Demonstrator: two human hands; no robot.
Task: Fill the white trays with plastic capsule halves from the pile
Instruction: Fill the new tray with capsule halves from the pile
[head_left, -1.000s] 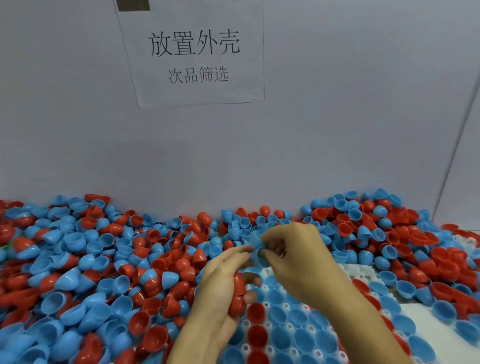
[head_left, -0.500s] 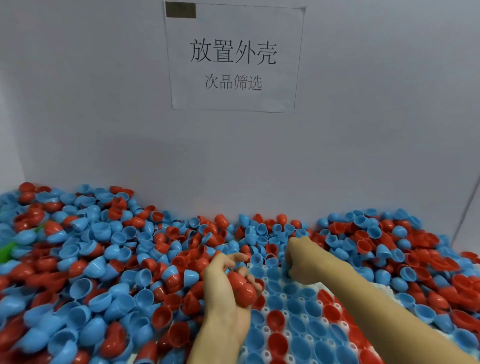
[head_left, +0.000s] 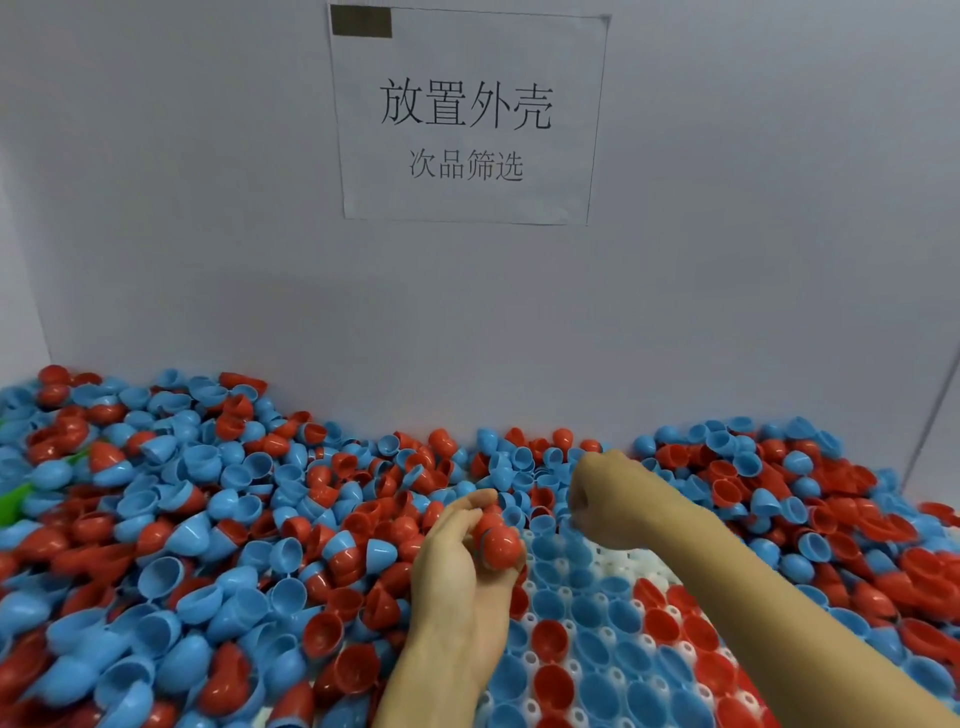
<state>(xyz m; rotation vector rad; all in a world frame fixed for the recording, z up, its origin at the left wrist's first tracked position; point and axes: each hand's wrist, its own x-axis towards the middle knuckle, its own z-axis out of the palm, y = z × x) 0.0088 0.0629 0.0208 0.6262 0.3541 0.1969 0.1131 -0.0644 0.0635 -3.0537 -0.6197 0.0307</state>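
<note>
A deep pile of red and blue capsule halves (head_left: 218, 525) covers the surface from left to right along the wall. In front of me lies a white tray (head_left: 639, 564) whose pockets hold blue and red halves. My left hand (head_left: 462, 577) grips a short stack of nested red halves (head_left: 496, 540) at the tray's left edge. My right hand (head_left: 602, 493) is knuckles up at the tray's far end, fingers curled down into the blue halves there; what they hold is hidden.
A grey wall with a printed paper sign (head_left: 467, 117) stands right behind the pile. More halves (head_left: 831, 499) are heaped right of the tray. Something green (head_left: 21, 493) peeks out at the far left.
My hands have parted: the right one went from beside the left hand to the tray's far end and turned knuckles up. The left still holds red halves. The camera tilted up and left.
</note>
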